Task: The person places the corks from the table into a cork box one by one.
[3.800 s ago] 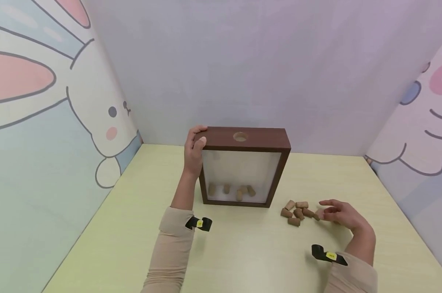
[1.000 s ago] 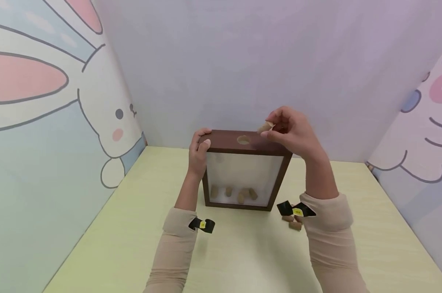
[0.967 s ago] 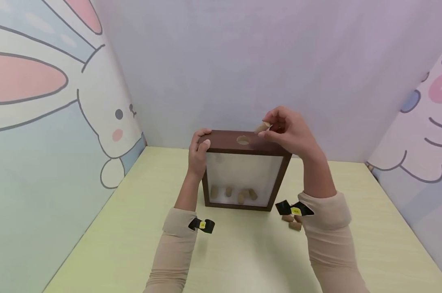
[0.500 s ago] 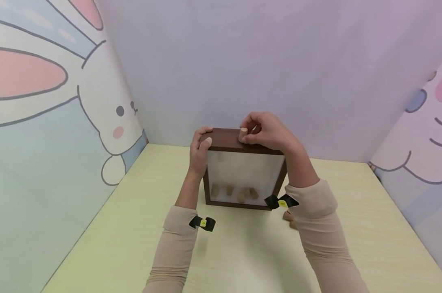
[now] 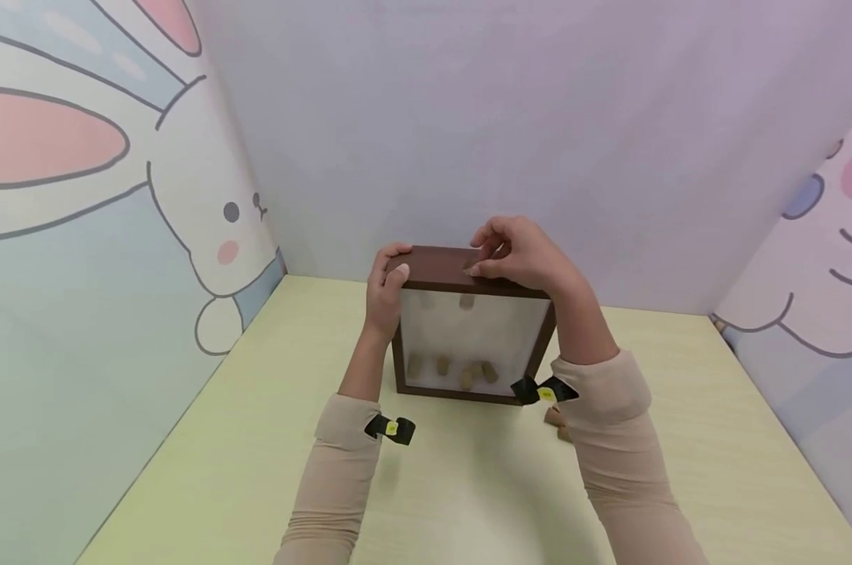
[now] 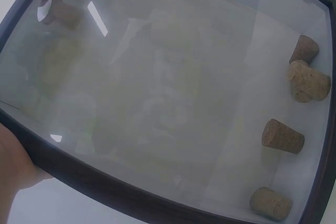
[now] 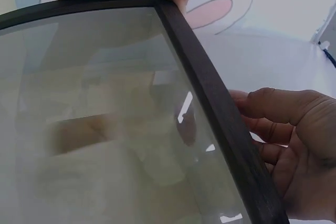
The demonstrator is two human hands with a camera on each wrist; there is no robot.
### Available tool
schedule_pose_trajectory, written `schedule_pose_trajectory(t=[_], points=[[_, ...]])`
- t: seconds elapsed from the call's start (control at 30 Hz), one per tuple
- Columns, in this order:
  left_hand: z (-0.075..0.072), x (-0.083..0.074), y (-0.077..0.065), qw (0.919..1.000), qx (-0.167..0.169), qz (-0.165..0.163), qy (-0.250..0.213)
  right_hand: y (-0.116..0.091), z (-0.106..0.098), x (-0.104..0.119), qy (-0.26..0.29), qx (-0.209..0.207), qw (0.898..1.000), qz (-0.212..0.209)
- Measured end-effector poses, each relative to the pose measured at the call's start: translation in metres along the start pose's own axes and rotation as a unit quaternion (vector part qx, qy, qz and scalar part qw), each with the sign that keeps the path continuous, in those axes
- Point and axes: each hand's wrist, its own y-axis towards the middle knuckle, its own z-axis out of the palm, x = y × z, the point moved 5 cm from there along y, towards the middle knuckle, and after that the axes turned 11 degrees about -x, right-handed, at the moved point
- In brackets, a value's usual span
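Note:
A dark brown shadow-box frame (image 5: 436, 268) with a clear front stands upright on the table. My left hand (image 5: 385, 290) grips its upper left corner, thumb in front and fingers over the back. My right hand (image 5: 518, 253) is over the round hole in the top, its fingers bent and apart with no cork seen between them. One cork (image 5: 466, 301) hangs in view just beneath the hole, inside the box; in the right wrist view that cork (image 7: 84, 134) is blurred. Several corks (image 6: 283, 136) lie on the box's floor.
More corks (image 5: 555, 417) lie on the pale yellow table (image 5: 454, 486) right of the box, partly hidden by my right sleeve. A grey wall (image 5: 468, 118) rises behind the box, and rabbit-printed panels (image 5: 80, 314) flank the table.
My right hand carried a cork from the pile to the top of the box, stood it upright over the hole and let it go. The cork has dropped inside. My left hand keeps its grip.

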Motion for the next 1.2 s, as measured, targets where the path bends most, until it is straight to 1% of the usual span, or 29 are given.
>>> schedule_pose_trajectory(t=[0.1, 0.2, 0.3, 0.37, 0.5, 0.6, 0.67, 0.8, 0.9, 1.03, 1.2], points=[[0.000, 0.000, -0.001, 1.0000, 0.001, -0.003, 0.000, -0.013, -0.010, -0.003, 0.021, -0.010, 1.000, -0.011], [0.000, -0.002, -0.001, 1.0000, 0.000, -0.006, -0.001, -0.031, -0.024, -0.006, 0.045, -0.027, 0.998, -0.026], [-0.001, -0.004, 0.000, 1.0000, -0.001, -0.007, -0.002, -0.048, -0.038, -0.012, 0.053, -0.040, 0.997, -0.030], [-0.001, -0.005, 0.001, 1.0000, -0.002, -0.003, 0.001, -0.059, -0.047, -0.019, 0.053, -0.050, 0.997, -0.031], [-0.001, -0.003, 0.000, 1.0000, -0.001, 0.001, -0.002, -0.082, -0.062, -0.035, 0.078, -0.081, 0.993, -0.029], [-0.002, -0.002, -0.001, 1.0000, -0.002, -0.002, -0.002, -0.097, -0.068, -0.049, 0.102, -0.105, 0.989, -0.019], [-0.003, -0.002, -0.002, 1.0000, -0.005, -0.003, -0.001, -0.105, -0.069, -0.059, 0.102, -0.112, 0.988, -0.013], [-0.005, -0.003, 0.000, 1.0000, -0.009, 0.001, 0.000, -0.115, -0.068, -0.077, 0.090, -0.107, 0.990, 0.003], [-0.005, -0.004, 0.001, 1.0000, -0.009, 0.003, -0.003, -0.123, -0.066, -0.092, 0.089, -0.097, 0.991, 0.031], [-0.005, -0.003, -0.001, 0.9999, -0.010, -0.005, -0.003, -0.138, -0.063, -0.117, 0.088, -0.077, 0.990, 0.073], [-0.005, -0.002, -0.003, 0.9999, -0.007, -0.008, -0.010, -0.157, -0.060, -0.141, 0.078, -0.051, 0.991, 0.098]])
